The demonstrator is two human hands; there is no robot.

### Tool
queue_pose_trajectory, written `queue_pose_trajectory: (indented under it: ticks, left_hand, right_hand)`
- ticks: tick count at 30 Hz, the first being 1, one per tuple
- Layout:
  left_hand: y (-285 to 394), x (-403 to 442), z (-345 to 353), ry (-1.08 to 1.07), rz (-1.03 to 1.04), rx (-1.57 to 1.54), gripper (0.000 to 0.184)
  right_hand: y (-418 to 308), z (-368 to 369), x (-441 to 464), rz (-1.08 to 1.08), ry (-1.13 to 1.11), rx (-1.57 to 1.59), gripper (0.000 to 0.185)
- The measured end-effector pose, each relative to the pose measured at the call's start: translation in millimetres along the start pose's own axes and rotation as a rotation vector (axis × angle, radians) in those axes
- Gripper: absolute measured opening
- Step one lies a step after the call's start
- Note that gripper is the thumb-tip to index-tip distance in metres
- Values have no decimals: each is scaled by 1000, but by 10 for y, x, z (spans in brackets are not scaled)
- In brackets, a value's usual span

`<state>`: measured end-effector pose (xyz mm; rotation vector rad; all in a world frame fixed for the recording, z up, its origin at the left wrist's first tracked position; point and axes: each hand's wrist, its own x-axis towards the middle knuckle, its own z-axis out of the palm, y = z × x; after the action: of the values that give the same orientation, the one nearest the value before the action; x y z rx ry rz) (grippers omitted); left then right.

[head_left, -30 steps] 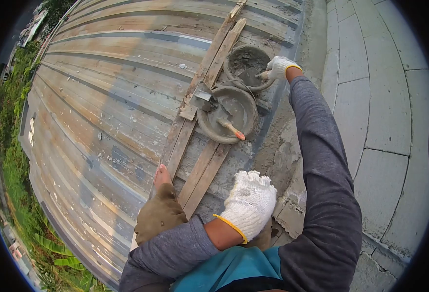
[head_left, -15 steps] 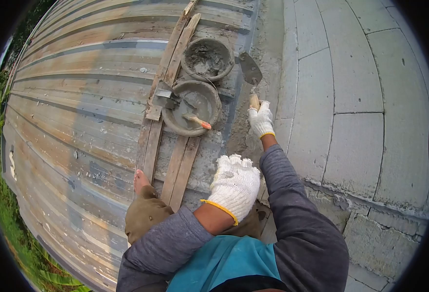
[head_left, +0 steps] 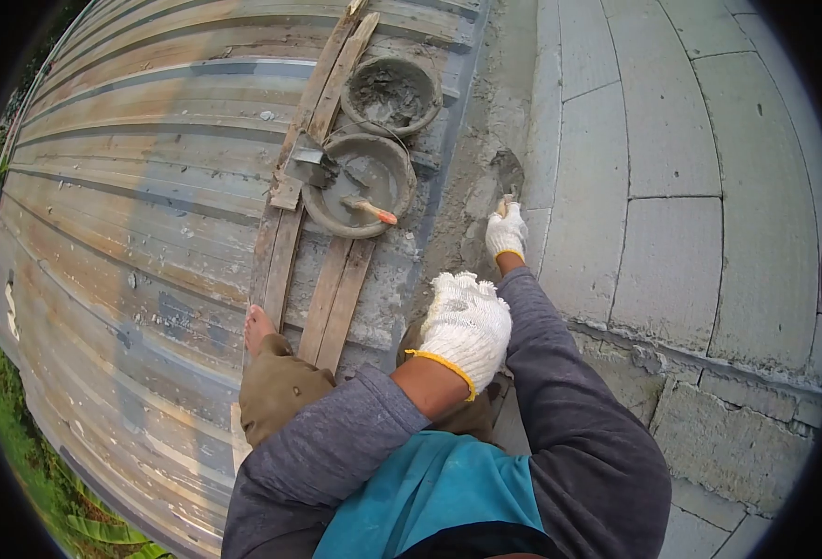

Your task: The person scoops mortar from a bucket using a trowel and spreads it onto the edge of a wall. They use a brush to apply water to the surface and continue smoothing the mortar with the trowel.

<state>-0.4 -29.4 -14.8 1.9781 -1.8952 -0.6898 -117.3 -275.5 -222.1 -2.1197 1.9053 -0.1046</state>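
My right hand [head_left: 506,231], in a white knit glove with a yellow cuff, is closed round the wooden handle of a trowel [head_left: 508,171]. The mortar-smeared blade lies against the wet mortar strip [head_left: 478,160] at the foot of the block wall [head_left: 586,177]. Nearer my body, my left hand [head_left: 464,324] wears a matching glove; its fingers are curled under, so anything inside them is hidden. To the left of the trowel stands a round mortar bucket [head_left: 314,207] with grey slurry and an orange-handled brush [head_left: 370,210] in it.
Behind it sits a second bucket [head_left: 394,93] with thicker mortar. A mortar-coated metal tool [head_left: 307,160] rests by the near bucket's rim. Wooden planks [head_left: 280,252] cross the corrugated metal roof [head_left: 141,252]. My bare foot [head_left: 258,328] is beside the planks.
My right hand has drawn the trowel nearer my body, bringing its blade onto the mortar strip. My left hand stays curled, slightly further right and up in view. The whole view has shifted a little.
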Motion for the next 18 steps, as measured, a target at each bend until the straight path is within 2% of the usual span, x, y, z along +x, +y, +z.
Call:
queue_pose_trajectory:
  ticks: [5, 9, 12, 15, 17, 18]
  left_hand:
    - [-18, 29, -36, -25, -25, 1, 23]
    - [28, 31, -1, -57, 2, 1, 23]
    - [33, 3, -25, -40, 5, 15, 23]
    - [32, 45, -17, -22, 16, 9, 23]
    - [37, 38, 14, -54, 22, -15, 23]
    - [42, 35, 17, -45, 23, -12, 22]
  right_hand:
    - [35, -71, -50, -36, 53, -110, 43]
    - [49, -182, -47, -72, -17, -129, 44]
    - [137, -175, -109, -33, 57, -90, 44]
    - [125, -85, 138, -129, 118, 83, 45]
    - [-82, -170, 148, 192, -90, 500, 48]
    - [-38, -88, 257, 198, -90, 501, 48]
